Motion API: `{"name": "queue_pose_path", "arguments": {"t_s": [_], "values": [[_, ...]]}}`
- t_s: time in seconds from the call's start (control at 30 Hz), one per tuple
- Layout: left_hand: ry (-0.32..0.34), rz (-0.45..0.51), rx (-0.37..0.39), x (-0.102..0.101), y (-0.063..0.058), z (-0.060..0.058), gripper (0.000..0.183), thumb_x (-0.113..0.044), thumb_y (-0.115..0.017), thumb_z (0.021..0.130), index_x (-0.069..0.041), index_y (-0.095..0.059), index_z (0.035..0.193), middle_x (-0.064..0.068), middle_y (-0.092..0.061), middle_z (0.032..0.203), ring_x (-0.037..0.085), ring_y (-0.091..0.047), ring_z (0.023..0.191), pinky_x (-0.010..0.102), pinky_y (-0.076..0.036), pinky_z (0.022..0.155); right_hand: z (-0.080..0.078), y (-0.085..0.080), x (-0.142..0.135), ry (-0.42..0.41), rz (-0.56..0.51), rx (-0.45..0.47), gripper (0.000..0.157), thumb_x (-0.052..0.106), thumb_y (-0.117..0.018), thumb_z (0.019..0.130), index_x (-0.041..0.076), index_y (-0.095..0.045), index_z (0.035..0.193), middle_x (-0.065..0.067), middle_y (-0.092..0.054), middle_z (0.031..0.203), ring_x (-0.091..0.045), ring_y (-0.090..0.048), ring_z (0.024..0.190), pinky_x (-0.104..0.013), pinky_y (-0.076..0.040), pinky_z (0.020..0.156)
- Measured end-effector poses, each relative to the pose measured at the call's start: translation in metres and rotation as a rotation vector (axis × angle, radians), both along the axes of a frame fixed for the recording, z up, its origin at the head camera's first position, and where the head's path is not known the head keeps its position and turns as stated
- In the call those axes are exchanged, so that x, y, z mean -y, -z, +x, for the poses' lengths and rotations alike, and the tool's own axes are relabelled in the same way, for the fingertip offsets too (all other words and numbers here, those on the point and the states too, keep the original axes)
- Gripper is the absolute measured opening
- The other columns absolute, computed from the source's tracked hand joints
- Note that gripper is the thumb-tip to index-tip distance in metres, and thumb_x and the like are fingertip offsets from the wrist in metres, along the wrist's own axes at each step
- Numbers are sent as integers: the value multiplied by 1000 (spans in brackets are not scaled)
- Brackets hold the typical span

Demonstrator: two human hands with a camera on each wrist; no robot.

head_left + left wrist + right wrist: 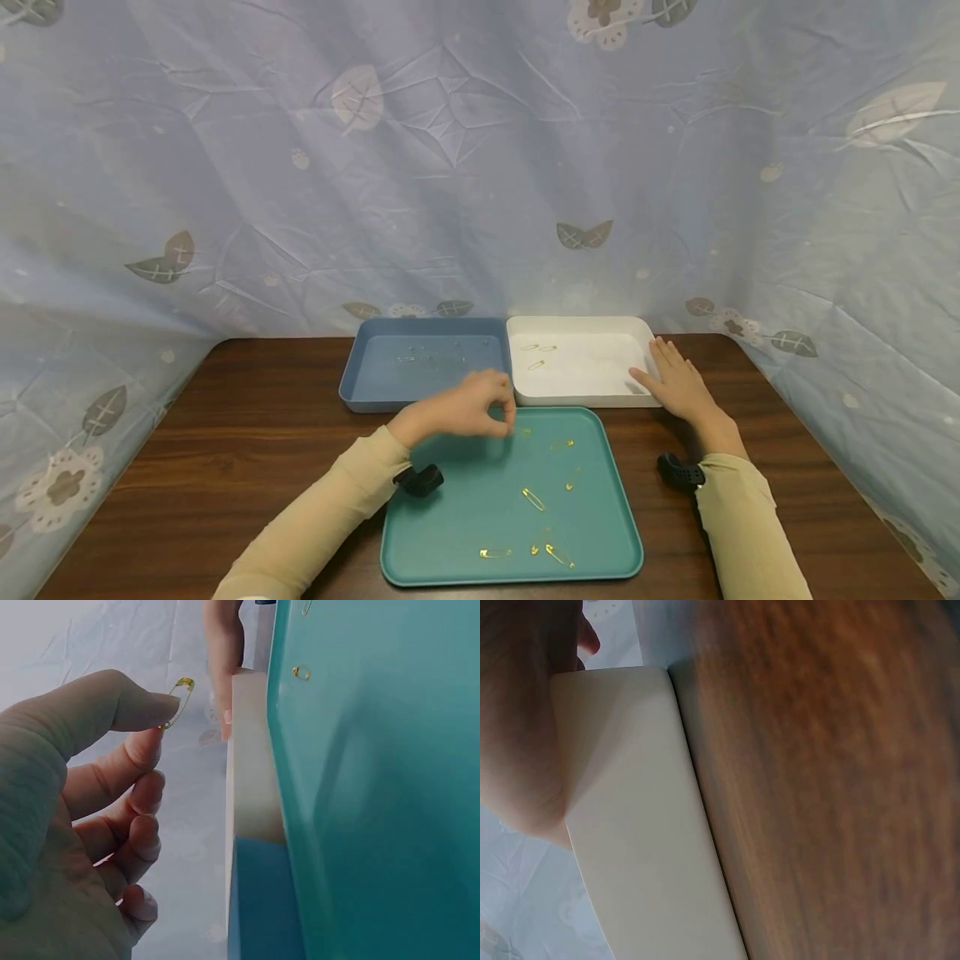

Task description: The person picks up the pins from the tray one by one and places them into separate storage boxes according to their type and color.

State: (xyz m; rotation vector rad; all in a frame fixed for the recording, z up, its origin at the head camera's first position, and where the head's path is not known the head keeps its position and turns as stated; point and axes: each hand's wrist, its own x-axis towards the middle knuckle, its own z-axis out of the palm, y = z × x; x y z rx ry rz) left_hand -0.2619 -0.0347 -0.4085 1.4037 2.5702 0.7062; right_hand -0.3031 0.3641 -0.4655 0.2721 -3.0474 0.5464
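Note:
My left hand is above the back edge of the teal tray. Between thumb and index finger it pinches a gold safety pin, seen clearly in the left wrist view, clasp end up; its other fingers curl loosely. My right hand rests with extended fingers at the right rim of the white tray, its thumb over the inside. In the right wrist view that tray's outer wall hides part of the hand. Several gold safety pins, one at mid-tray, lie scattered on the teal tray.
Left of the white tray stands a blue tray with several small silvery pins. Several safety pins lie in the white tray's left part. All trays stand on a dark wooden table, with a patterned curtain behind.

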Motion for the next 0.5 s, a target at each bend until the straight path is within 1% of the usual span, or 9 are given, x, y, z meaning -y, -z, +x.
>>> {"name": "queue_pose_path", "arguments": {"t_s": [0.1, 0.17, 0.27, 0.43, 0.5], "values": [[-6, -1, -64, -5, -4, -5, 5, -22, -72, 84, -23, -69, 80, -2, -57, 95, 13, -41, 88, 36, -30, 87, 0, 0, -1, 2, -3, -4, 89, 57, -39, 100, -6, -7, 154, -28, -5, 161, -46, -4, 149, -69, -7, 114], [-10, -5, -106, -9, -6, -9, 6, -23, -71, 84, -24, -68, 79, -5, -56, 94, 12, -41, 88, 36, -29, 85, 0, 1, -1, 3, -6, -6, 89, 57, -39, 100, -6, -7, 154, -27, -5, 161, -46, -5, 149, -68, -7, 114], [-14, -5, -179, -13, -9, -14, 8, -22, -70, 85, -25, -67, 78, -5, -56, 93, 13, -41, 86, 34, -28, 81, 0, 2, -1, 4, -11, -4, 89, 57, -38, 100, -5, -7, 154, -27, -5, 161, -46, -4, 149, -68, -6, 114], [-44, 13, -313, -21, -15, -23, 10, -22, -70, 86, -24, -66, 77, -1, -58, 94, 14, -41, 85, 33, -27, 77, -1, 3, -1, 1, -14, -7, 89, 57, -39, 99, -5, -7, 154, -28, -6, 161, -46, -4, 149, -68, -6, 114], [-58, 27, -341, -24, -17, -26, 10, -23, -70, 87, -23, -66, 78, 1, -59, 96, 15, -42, 86, 33, -26, 77, -1, 2, 0, 0, -15, -11, 89, 57, -39, 99, -5, -7, 154, -28, -6, 161, -46, -5, 149, -68, -6, 114]]}}
